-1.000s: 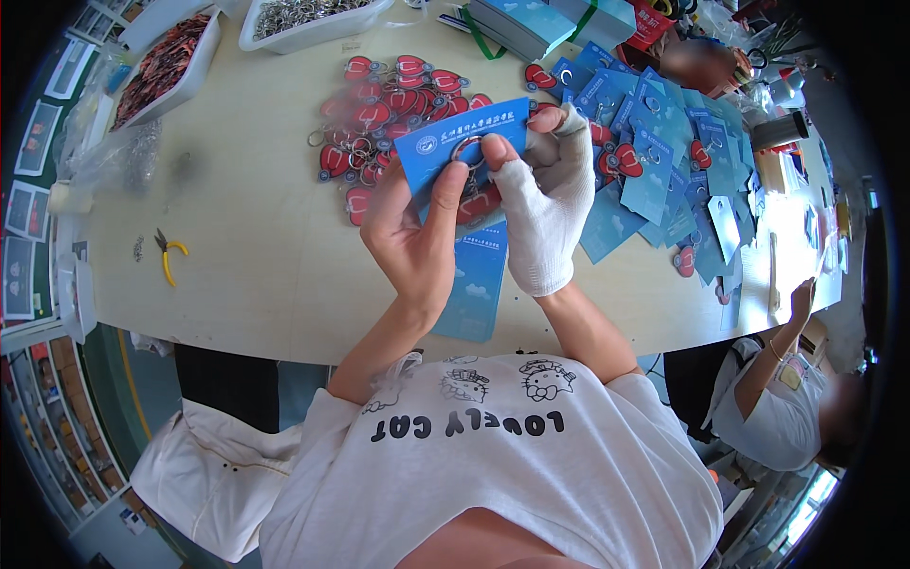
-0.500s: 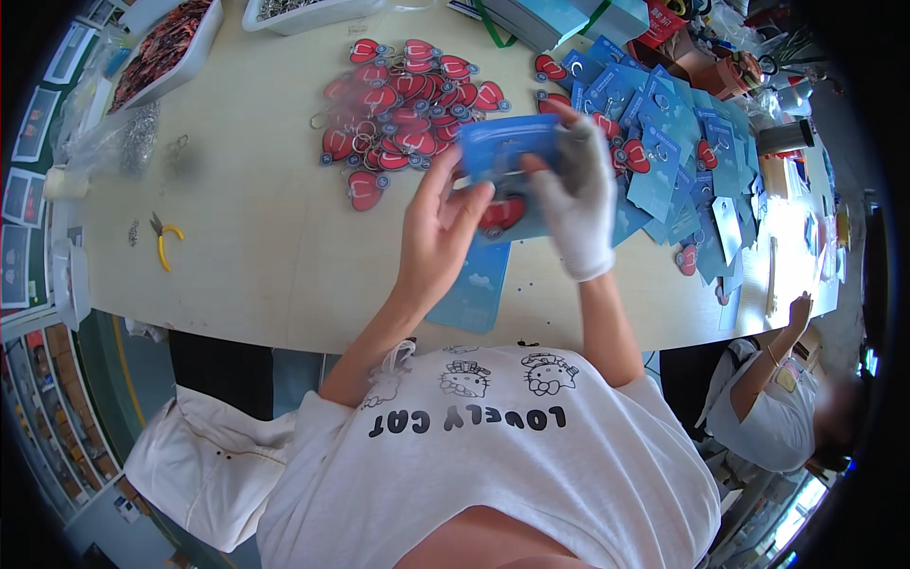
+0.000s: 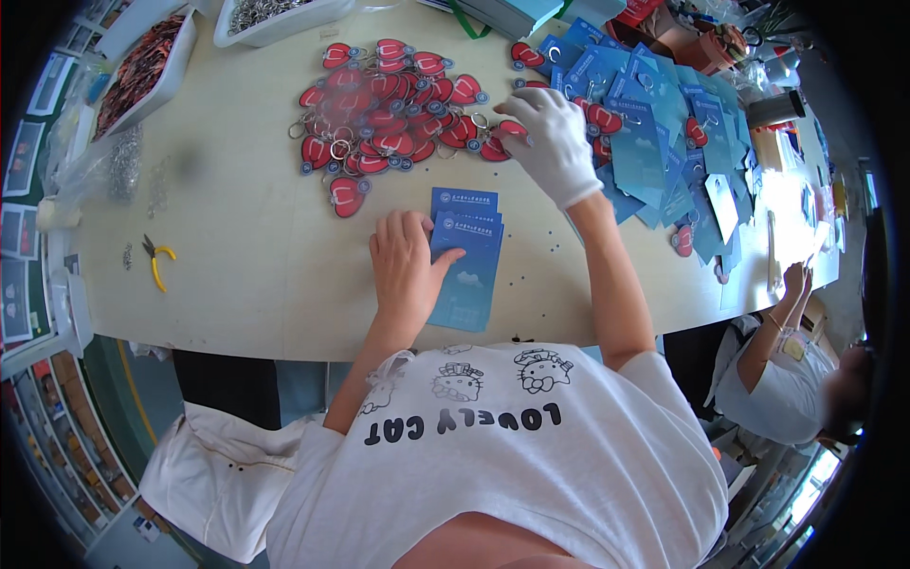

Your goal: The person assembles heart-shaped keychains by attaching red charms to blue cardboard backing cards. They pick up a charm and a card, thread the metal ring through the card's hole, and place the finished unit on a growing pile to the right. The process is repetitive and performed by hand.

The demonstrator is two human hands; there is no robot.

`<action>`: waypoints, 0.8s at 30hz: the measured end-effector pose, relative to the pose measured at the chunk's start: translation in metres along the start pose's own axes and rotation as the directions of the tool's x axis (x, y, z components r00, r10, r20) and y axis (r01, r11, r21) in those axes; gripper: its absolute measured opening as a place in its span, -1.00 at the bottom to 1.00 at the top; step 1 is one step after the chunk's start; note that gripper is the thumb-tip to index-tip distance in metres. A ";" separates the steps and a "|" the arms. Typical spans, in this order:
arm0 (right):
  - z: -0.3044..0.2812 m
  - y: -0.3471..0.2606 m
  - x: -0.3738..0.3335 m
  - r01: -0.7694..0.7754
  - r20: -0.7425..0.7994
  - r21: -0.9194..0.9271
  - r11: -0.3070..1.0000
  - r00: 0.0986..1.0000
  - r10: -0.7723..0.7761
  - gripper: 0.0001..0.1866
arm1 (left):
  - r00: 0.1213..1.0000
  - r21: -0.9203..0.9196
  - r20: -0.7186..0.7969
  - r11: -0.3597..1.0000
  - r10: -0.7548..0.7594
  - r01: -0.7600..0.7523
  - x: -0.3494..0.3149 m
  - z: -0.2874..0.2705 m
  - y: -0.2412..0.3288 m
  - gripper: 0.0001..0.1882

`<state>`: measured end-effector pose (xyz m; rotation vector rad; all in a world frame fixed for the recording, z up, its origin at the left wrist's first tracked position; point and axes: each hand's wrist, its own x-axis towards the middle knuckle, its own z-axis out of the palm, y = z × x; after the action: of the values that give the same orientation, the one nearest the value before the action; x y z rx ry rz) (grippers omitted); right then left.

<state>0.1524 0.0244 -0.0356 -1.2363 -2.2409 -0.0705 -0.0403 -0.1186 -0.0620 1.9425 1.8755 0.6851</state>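
My left hand (image 3: 403, 266) lies open on the table, its thumb stretched over a small stack of blue cards (image 3: 467, 284) in front of me. My right hand (image 3: 553, 142), in a white glove with bare fingertips, reaches to the right edge of a heap of red keychains (image 3: 393, 95). Its fingers close around a red keychain (image 3: 513, 129); the glove hides part of the grip. The keychains are rounded red pieces with metal rings and small blue round tags.
Blue cards carrying red keychains (image 3: 637, 156) are piled at the right. White bins (image 3: 284, 21) of metal rings and red pieces (image 3: 156, 76) stand at the far left. Yellow-handled pliers (image 3: 158, 264) lie at the left. Another person (image 3: 777, 379) sits at the right.
The blue card with a red keychain has left my hands. My left hand has come down onto the card stack, and my right hand has moved away to the keychain heap.
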 end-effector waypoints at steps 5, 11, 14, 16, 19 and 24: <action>0.032 0.005 0.003 -0.008 0.063 0.027 1.000 0.998 0.007 -0.86 | 0.992 -0.311 0.066 0.942 -0.112 0.127 0.007 -0.007 -0.006 -0.64; 0.010 0.002 -0.002 -0.142 0.001 0.344 0.928 0.989 0.150 -0.86 | 0.966 -0.558 0.138 0.788 -0.219 0.259 0.005 -0.029 -0.025 -0.79; -0.008 -0.001 -0.002 -0.410 0.244 0.547 0.730 0.912 0.329 -0.82 | 0.974 -0.357 -0.219 0.934 -0.051 -0.032 0.006 -0.029 -0.024 -0.81; -0.015 -0.004 -0.005 -0.454 0.290 0.736 0.502 0.882 0.372 -0.82 | 0.965 -0.613 -0.186 0.790 -0.184 0.032 0.006 -0.032 -0.019 -0.83; -0.041 -0.020 0.000 -0.522 0.442 0.829 0.199 0.831 0.339 -0.85 | 0.941 -0.849 -0.129 0.525 -0.313 0.058 0.009 -0.043 -0.011 -0.85; -0.056 -0.058 0.005 -0.540 0.515 0.842 -0.008 0.799 0.311 -0.89 | 0.821 -0.829 -0.468 0.485 -0.326 -0.280 0.045 -0.041 0.008 -0.87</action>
<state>0.1299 -0.0220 0.0265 -0.9908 -1.2161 1.6167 -0.0562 -0.0770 -0.0195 1.0185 1.2640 1.9518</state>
